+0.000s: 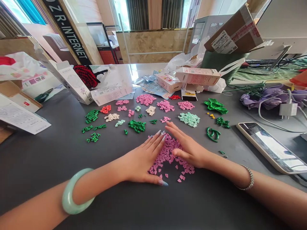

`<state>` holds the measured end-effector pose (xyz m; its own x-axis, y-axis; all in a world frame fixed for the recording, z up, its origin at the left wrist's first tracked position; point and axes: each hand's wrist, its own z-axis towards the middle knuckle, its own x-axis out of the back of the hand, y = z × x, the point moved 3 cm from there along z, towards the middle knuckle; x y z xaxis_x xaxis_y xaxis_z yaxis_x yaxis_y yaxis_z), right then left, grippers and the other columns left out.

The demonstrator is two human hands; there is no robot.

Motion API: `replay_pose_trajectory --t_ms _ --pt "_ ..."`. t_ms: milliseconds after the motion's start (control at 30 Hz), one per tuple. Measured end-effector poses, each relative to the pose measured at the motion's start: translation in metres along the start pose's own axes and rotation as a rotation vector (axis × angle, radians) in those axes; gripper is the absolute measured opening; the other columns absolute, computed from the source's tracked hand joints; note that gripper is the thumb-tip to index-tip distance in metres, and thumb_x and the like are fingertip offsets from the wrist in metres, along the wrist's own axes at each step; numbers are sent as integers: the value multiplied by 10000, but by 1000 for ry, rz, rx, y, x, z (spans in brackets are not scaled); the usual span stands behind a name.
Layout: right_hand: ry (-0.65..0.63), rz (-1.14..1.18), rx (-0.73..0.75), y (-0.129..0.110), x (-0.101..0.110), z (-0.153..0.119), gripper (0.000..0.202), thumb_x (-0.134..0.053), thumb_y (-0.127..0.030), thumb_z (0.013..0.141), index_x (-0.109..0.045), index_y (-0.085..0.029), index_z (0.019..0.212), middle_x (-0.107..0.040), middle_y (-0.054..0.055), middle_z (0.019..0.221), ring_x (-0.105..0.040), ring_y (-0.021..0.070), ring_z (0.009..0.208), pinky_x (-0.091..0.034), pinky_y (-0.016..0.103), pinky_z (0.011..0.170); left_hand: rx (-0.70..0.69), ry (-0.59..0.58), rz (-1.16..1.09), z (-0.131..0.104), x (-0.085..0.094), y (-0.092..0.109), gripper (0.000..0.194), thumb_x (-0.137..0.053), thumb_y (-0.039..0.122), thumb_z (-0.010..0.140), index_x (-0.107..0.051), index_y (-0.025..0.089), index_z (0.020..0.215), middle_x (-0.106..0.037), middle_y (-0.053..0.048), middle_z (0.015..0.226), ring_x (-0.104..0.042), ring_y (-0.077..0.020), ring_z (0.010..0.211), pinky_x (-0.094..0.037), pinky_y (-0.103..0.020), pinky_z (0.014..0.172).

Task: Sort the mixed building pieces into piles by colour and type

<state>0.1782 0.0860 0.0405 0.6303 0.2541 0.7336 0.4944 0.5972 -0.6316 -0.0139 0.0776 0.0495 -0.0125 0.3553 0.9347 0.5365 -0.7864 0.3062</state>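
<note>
A loose spread of small purple-pink pieces (169, 148) lies on the dark table between my hands. My left hand (145, 158), palm down with its thumb stretched out, touches the left side of the spread. On the right side, my right hand (188, 145) rests on its edge with fingers extended and thumb apart. Neither hand is seen holding a piece. Beyond them lie sorted piles: dark green pieces (136, 126), mint pieces (189, 119), pink pieces (145, 99), cream pieces (150, 110) and red pieces (106, 109).
A phone (273, 147) lies at the right near a white charger (288, 109) and purple flowers (263, 97). Opened pink boxes (198, 75) stand at the back. At the left are a white box (75, 83) and an open carton (21, 111).
</note>
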Motion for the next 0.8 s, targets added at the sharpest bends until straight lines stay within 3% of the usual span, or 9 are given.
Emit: replay_pose_trajectory --t_ms 167,300,533,733,800 --pt "46 -48 -40 4 6 12 807 -315 -675 891 -228 -141 1490 -163 160 1566 -108 259 1448 -189 512 1156 -23 -1 -1 1 2 -2 1097 -421 771 781 100 110 1484 128 -147 1552 108 -296 1435 -111 -515 1180" --pt "72 -124 -81 17 8 36 808 -264 -699 885 -201 -179 1500 -157 128 1572 -66 254 1452 -155 529 1163 -41 24 -15 -1 3 -3 1087 -427 762 787 99 119 1487 93 -149 1558 80 -294 1439 -120 -495 1184" --pt "4 -154 -123 44 7 64 784 -189 -710 889 -282 -214 1489 -250 83 1553 -112 285 1443 -163 534 1167 -12 -13 -14 -3 6 -3 1024 -351 760 819 -25 59 1491 48 -163 1560 63 -290 1441 -85 -466 1193" --pt "-46 -238 -164 39 4 67 907 -144 -736 872 -337 -67 1453 -288 177 1522 -179 314 1429 -218 529 1147 -18 -9 -59 -2 5 -4 1067 -246 818 787 -26 45 1487 9 -167 1560 37 -292 1445 -80 -469 1191" --pt "-58 -269 -164 37 3 67 893 -155 -735 874 -351 -79 1448 -312 179 1512 -221 325 1417 -243 545 1132 -24 26 -97 -3 6 -5 1066 -172 829 775 -34 49 1489 -13 -165 1560 15 -282 1446 -78 -450 1193"
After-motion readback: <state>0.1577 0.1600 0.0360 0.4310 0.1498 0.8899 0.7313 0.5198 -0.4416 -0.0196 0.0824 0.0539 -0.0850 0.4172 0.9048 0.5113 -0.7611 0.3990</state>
